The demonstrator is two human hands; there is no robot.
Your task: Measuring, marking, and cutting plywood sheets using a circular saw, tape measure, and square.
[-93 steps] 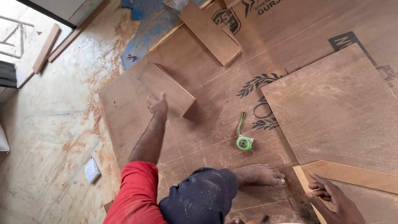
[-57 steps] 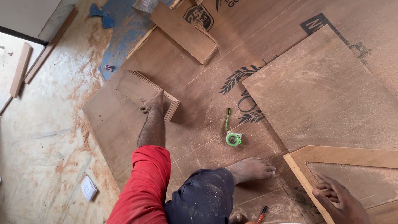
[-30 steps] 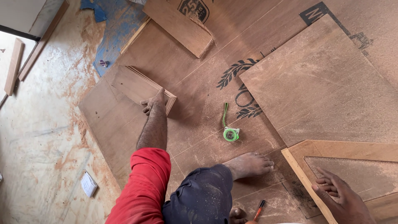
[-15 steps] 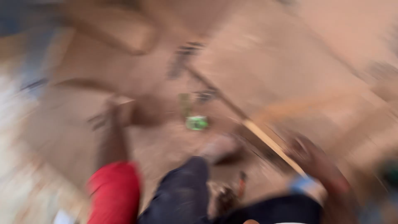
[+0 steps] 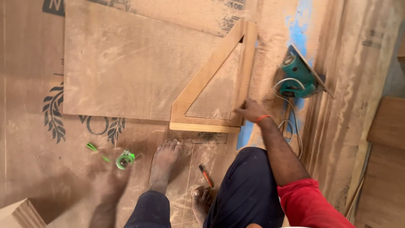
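Single head-worn view, looking steeply down from standing or crouching height onto a floor covered in plywood sheets [image 5: 126, 63]. Own legs and bare feet at bottom centre, right hand [image 5: 252, 110] mid-frame at arm's reach beside a wooden triangular frame [image 5: 219, 80]. Left forearm blurred at lower left. Teal power saw [image 5: 297, 76] toward upper right. No second view to compare.

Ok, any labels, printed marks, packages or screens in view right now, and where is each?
No packages or screens, only printing on the floor sheets.
Leaf emblem: dark print with large letters beside it, left, partly under the big plywood panel.
Dark block print: top left corner, cut off by the frame.
Dark stencil lettering: top centre, dusty, above the triangular wooden frame which the right hand touches.
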